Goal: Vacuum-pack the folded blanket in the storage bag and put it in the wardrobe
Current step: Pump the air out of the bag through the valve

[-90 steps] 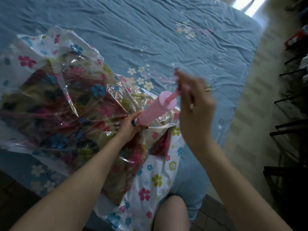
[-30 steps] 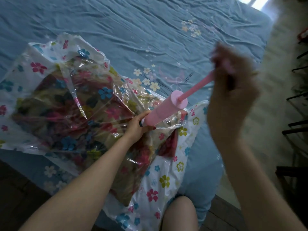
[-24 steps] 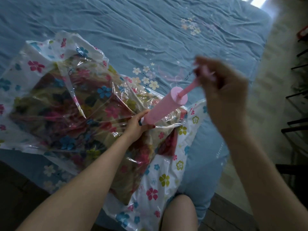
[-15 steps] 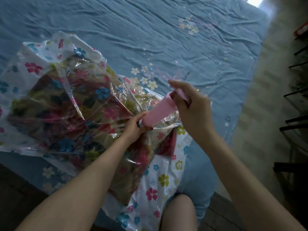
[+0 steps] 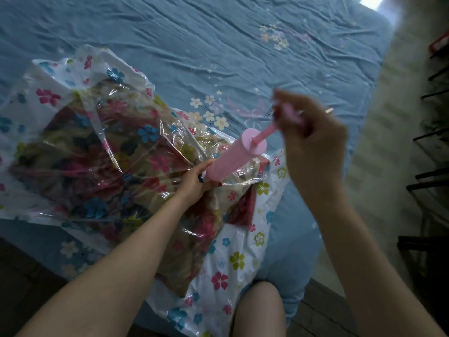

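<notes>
On bed [image 5: 218, 45] | left hand [image 5: 194, 182] grips pump [image 5: 234, 158] | right hand [image 5: 313, 142] grips plunger [image 5: 264, 132]

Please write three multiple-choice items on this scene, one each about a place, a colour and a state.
1. Where does the left hand grip the pump?
A. at its lower end, by the storage bag
B. at its top cap
C. on the plunger rod

2. What colour is the pump?
A. blue
B. pink
C. white

3. How does the plunger rod stand?
A. lying loose on the bed
B. detached from the barrel
C. partly drawn out, handle in the right hand

Answers: 1 A, the fingers wrap the barrel's base against the plastic. 2 B, barrel and rod are both pink. 3 C, a stretch of rod shows between the cap and the gripping hand.
</notes>
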